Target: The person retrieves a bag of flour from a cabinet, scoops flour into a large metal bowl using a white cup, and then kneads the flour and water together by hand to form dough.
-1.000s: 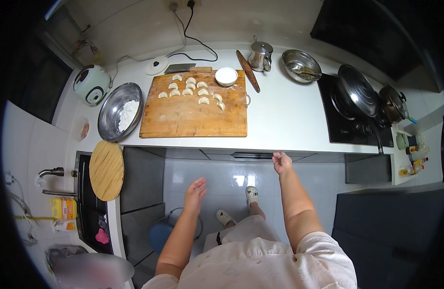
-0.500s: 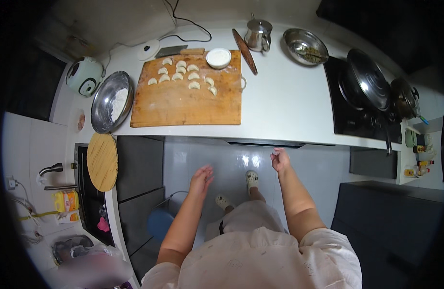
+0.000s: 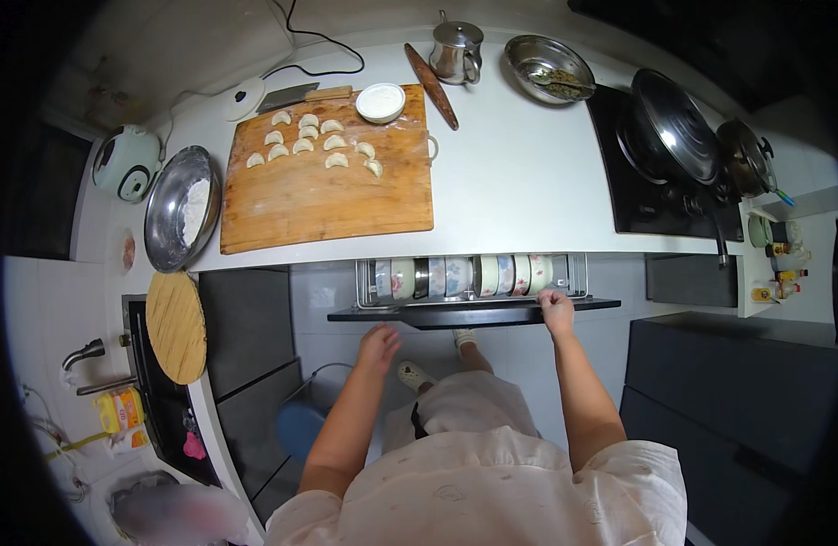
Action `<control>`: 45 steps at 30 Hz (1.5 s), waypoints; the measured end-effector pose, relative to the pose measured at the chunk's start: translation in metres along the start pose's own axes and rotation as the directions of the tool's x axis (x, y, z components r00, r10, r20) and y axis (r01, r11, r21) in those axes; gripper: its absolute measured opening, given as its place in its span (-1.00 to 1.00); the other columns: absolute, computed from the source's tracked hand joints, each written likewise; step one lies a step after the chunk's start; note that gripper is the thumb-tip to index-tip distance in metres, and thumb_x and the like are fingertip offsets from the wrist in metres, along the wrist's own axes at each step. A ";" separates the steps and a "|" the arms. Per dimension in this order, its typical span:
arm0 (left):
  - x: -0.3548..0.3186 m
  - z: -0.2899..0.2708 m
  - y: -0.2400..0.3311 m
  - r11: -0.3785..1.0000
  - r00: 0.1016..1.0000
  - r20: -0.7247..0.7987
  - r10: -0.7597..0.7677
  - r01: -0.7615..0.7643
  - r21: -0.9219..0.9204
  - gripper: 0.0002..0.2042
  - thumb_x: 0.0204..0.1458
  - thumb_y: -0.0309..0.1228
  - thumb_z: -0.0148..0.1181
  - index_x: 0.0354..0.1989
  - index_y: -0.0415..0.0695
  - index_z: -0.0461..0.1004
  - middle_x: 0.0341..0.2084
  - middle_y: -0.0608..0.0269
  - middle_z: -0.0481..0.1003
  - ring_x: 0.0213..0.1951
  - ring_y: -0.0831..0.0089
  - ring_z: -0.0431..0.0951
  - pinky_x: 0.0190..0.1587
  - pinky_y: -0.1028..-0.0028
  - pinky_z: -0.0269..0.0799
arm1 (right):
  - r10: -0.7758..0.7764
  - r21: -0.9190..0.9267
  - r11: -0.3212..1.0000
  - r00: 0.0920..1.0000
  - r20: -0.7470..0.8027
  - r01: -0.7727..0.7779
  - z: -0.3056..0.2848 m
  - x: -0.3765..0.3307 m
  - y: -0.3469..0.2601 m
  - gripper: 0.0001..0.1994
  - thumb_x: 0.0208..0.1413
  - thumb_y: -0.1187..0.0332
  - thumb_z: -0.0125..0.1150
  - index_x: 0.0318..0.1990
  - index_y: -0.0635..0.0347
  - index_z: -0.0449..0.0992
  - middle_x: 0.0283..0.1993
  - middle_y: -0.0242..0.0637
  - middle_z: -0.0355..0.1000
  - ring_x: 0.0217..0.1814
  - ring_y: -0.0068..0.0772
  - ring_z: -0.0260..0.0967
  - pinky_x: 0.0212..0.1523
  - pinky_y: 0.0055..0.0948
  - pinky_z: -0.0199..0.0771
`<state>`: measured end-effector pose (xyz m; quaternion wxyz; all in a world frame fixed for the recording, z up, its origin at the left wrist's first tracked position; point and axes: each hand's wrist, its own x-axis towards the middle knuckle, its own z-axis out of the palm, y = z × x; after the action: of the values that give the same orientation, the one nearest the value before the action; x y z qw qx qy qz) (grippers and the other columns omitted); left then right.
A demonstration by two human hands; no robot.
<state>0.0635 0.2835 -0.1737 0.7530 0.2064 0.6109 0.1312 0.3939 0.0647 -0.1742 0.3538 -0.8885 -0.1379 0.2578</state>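
A dark drawer (image 3: 474,314) stands pulled out from under the white counter (image 3: 519,191). A wire rack inside it holds several bowls and plates (image 3: 464,276) standing on edge. My right hand (image 3: 556,309) grips the drawer's front edge near its right end. Just below the drawer's left part, my left hand (image 3: 379,347) hangs free with its fingers loosely apart and nothing in it. On the counter above lies a wooden cutting board (image 3: 333,191) with several folded dumplings (image 3: 314,144) and a small white bowl (image 3: 381,102).
A steel bowl of flour (image 3: 181,209) and a rice cooker (image 3: 126,164) sit at the left. A rolling pin (image 3: 431,75), steel pot (image 3: 456,50), filling bowl (image 3: 548,65) and a stove with pans (image 3: 678,141) lie to the right. A round wooden board (image 3: 176,326) covers the sink side.
The drawer under the counter has come out, showing the rack of dishes. My right hand went from the counter's underside to gripping the drawer front. The view tilted closer to the counter.
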 end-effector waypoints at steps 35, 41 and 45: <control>-0.068 -0.001 -0.012 -0.557 0.762 0.631 0.145 -0.465 0.689 -0.35 -0.46 -0.34 0.39 -0.01 0.05 0.36 0.03 0.28 0.26 0.16 0.31 0.14 0.23 0.10 -0.09 | 0.491 -0.609 0.723 0.863 0.121 -0.326 0.016 0.009 0.039 0.00 -0.40 0.06 0.39 0.25 -0.07 -0.11 0.17 0.14 0.02 0.20 0.09 0.09 0.17 -0.25 0.18; -0.070 0.001 -0.011 -0.588 0.696 0.689 0.202 -0.476 0.654 -0.22 -0.49 -0.35 0.41 0.09 0.08 0.25 0.11 0.23 0.15 0.18 0.25 0.10 0.22 0.08 -0.09 | 0.318 -0.606 0.763 0.947 0.047 -0.226 -0.012 0.009 0.054 -0.07 -0.39 0.11 0.36 0.23 -0.02 -0.03 0.13 0.17 0.06 0.13 0.05 0.17 0.12 -0.25 0.23; -0.080 0.008 -0.002 -0.567 0.635 0.730 0.254 -0.514 0.644 -0.18 -0.50 -0.41 0.41 0.11 0.09 0.19 0.10 0.21 0.13 0.17 0.17 0.10 0.20 0.02 -0.07 | 0.152 -0.416 0.903 0.985 0.077 -0.107 -0.064 0.017 0.077 -0.15 -0.37 0.21 0.29 0.20 0.00 0.01 0.07 0.11 0.14 0.04 0.00 0.23 0.06 -0.23 0.26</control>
<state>0.0541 0.2445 -0.1043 0.1800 0.9484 0.2328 -0.1180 0.4480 -0.0182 -0.1945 0.1333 -0.9349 -0.1486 0.2936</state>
